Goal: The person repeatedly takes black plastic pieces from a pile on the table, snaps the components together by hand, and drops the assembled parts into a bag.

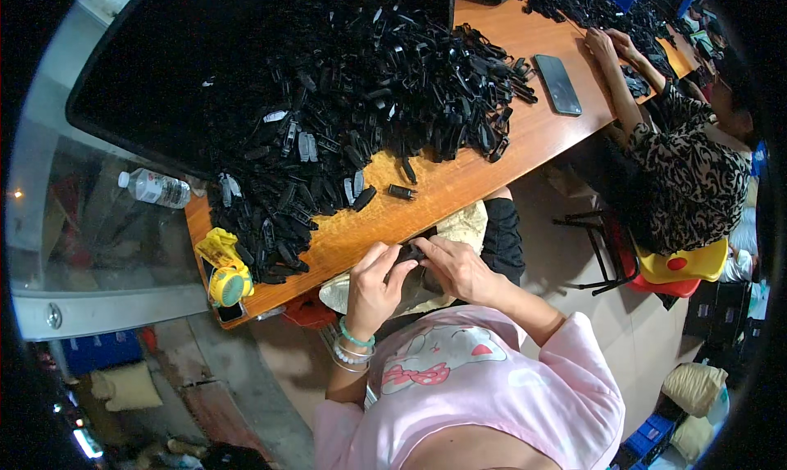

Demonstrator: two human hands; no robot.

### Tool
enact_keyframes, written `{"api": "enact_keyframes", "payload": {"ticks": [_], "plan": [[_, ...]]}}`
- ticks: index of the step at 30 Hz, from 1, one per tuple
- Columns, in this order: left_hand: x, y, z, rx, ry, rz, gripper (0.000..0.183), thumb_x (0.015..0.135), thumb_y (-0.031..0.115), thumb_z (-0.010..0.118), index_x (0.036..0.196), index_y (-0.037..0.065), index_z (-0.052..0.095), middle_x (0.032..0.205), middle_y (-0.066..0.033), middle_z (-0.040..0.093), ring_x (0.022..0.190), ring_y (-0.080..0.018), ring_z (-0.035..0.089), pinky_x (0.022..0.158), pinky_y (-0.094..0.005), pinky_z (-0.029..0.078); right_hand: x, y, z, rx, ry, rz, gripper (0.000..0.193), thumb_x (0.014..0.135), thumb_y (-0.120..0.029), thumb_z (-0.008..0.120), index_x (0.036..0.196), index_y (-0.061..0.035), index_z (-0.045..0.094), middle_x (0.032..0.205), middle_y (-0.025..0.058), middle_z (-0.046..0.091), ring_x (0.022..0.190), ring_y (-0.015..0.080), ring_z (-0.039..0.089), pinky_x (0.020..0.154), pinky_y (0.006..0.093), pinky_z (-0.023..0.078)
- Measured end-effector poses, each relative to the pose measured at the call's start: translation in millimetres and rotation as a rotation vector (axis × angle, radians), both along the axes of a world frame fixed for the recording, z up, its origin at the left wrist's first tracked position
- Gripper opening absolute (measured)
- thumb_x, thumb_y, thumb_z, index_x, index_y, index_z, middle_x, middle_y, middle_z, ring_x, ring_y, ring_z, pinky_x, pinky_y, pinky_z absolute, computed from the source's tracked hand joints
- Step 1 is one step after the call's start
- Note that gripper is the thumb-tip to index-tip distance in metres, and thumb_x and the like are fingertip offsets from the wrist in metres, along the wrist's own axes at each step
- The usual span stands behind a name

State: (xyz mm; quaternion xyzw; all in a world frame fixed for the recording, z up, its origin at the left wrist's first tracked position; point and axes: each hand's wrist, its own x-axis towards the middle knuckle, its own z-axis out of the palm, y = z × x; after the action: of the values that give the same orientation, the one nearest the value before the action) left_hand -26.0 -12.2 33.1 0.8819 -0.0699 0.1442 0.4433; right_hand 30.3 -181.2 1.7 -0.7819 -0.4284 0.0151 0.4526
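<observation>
Just off the table's near edge, above my lap, both hands are closed around a small black plastic part [411,254]. My left hand [375,288] pinches it from the left with thumb and fingers. From the right, my right hand [461,268] grips it, its fingers bent over the top. Much of the part is hidden by the fingers, so its exact kind cannot be made out. Beyond my hands a large heap of similar black parts [385,85] covers much of the wooden table [484,175]. Two loose ones, a short black piece [401,192] and a slimmer one [408,171], lie nearest me.
A yellow object with a round green face [231,286] sits at the table's left corner. Beside the heap are a clear plastic bottle [156,188] at left and a dark phone [557,85] at right. Another person [689,167] works at the right, seated on a yellow stool [684,263].
</observation>
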Motion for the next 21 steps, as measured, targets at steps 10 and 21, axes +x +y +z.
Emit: {"api": "enact_keyframes", "payload": {"ticks": [10, 21], "plan": [[-2.9, -19.1, -18.0, -0.866, 0.385, 0.181, 0.021, 0.085, 0.007, 0.060, 0.101, -0.007, 0.062, 0.082, -0.0072, 0.056, 0.059, -0.0113, 0.053, 0.048, -0.0220, 0.041, 0.4, 6.3, -4.8, 0.285, 0.373, -0.210, 0.037, 0.074, -0.008, 0.070, 0.108, 0.0004, 0.058, 0.093, 0.0136, 0.056, 0.081, 0.0277, 0.057, 0.070, 0.0316, 0.047], [-6.0, 0.6, -56.3, -0.242, 0.088, 0.044, 0.021, 0.078, 0.009, 0.068, 0.093, -0.004, 0.064, 0.083, -0.0091, 0.062, 0.073, -0.0197, 0.060, 0.066, -0.0301, 0.047, 29.3, 3.8, -18.3, 0.007, 0.226, -0.064, 0.027, 0.080, -0.022, 0.066, 0.095, -0.0004, 0.060, 0.086, 0.0146, 0.056, 0.080, 0.0308, 0.056, 0.068, 0.0367, 0.046]]}}
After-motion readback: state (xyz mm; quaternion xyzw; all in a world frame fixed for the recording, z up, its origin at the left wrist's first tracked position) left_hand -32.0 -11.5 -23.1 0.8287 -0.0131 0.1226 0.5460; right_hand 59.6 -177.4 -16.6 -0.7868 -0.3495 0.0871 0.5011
